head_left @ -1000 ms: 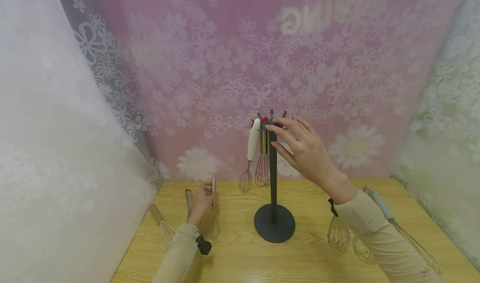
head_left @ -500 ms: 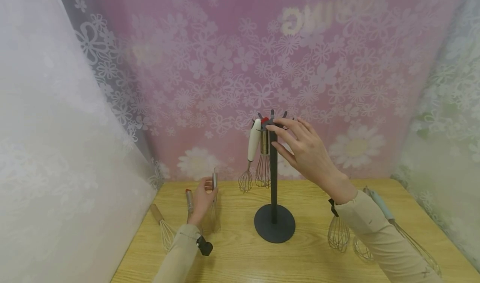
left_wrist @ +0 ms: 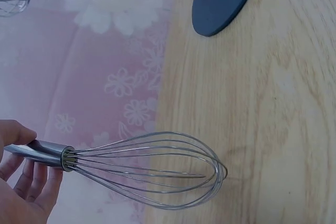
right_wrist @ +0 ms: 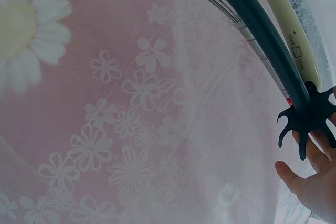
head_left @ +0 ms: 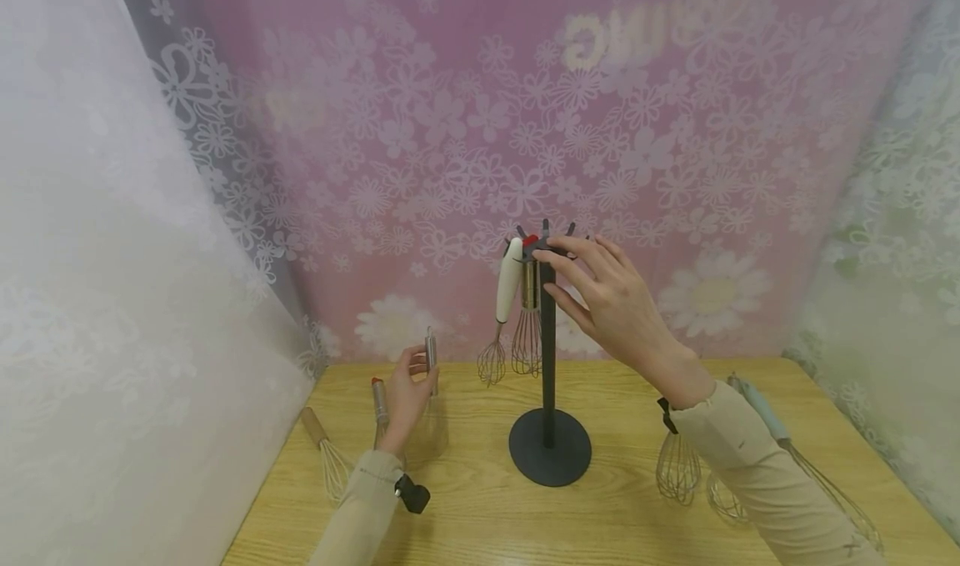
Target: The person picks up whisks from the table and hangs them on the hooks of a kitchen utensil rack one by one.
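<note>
My left hand (head_left: 407, 399) pinches the steel handle of a wire whisk (head_left: 431, 362) between thumb and fingers, handle upward. In the left wrist view its balloon of wire loops (left_wrist: 152, 169) hangs clear of the fingers, overlapping the table edge. My right hand (head_left: 611, 295) rests its fingertips at the hooked top of a black utensil stand (head_left: 548, 358), thumb apart beside the pole. Two whisks hang from the stand's left hooks: one with a cream handle (head_left: 508, 281), one with a steel handle (head_left: 530, 287) and red tip. The right wrist view shows fingers behind the curved hooks (right_wrist: 307, 121).
On the wooden table (head_left: 480, 516), a wood-handled whisk (head_left: 313, 426) and a red-tipped whisk (head_left: 378, 395) lie at left. At right, partly under my sleeve, lie a blue-handled whisk (head_left: 765, 408) and other wire whisks (head_left: 678, 470). A floral curtain (head_left: 450, 174) hangs behind.
My left hand has lifted the steel whisk slightly upward, and its handle top stands higher than before. The right hand stays at the stand's top.
</note>
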Tool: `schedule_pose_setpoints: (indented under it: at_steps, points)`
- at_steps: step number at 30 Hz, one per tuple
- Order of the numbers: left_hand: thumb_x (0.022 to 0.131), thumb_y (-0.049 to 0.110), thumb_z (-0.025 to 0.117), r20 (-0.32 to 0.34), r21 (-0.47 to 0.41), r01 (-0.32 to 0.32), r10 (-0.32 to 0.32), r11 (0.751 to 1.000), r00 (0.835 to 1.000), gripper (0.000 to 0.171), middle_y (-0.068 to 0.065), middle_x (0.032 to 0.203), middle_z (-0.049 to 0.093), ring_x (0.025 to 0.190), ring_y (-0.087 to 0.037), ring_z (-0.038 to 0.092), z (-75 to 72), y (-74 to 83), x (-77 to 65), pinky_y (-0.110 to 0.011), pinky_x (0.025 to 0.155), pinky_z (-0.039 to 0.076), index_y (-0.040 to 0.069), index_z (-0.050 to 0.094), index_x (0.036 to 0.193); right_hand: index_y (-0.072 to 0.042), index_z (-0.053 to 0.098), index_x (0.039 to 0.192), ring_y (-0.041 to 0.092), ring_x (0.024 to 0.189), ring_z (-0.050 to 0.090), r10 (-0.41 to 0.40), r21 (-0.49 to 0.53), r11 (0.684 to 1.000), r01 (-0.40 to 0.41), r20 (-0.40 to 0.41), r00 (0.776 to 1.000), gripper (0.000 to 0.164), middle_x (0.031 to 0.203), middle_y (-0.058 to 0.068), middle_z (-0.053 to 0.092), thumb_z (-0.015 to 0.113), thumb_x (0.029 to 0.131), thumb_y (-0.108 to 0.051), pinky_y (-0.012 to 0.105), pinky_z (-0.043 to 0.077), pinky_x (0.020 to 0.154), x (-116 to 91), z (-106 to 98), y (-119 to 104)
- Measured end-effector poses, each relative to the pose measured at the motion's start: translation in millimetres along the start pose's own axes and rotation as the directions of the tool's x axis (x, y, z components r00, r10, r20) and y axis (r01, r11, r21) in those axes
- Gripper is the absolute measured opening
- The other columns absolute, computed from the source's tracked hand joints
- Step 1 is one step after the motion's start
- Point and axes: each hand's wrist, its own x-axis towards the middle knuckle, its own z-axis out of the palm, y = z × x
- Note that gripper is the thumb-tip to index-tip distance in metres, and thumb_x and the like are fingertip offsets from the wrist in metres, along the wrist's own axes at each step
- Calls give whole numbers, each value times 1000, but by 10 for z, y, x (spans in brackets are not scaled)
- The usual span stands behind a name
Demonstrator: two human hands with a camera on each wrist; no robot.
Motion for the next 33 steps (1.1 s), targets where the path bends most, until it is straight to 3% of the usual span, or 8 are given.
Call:
schedule_pose_setpoints:
  at_steps: [10, 33]
  points:
    - [90, 10, 78, -4, -37, -27, 27, 999, 1000, 37, -15, 110, 70, 99, -34, 70, -2, 203, -13, -47, 76, 61, 7, 65, 124, -9, 62, 135, 37, 120, 57, 1, -4, 1000, -1, 2, 1000, 50, 136, 18, 56, 78, 89, -15, 58, 36, 114, -1, -6, 2]
    - [88, 0, 77, -10, -160, -76, 76, 984, 997, 37, -16, 107, 68, 96, -34, 68, 4, 482, -57, -39, 74, 62, 6, 66, 123, -9, 63, 135, 38, 120, 57, 2, -1, 1000, -2, 1, 1000, 48, 136, 18, 57, 77, 90, -17, 57, 35, 115, -2, -5, -5]
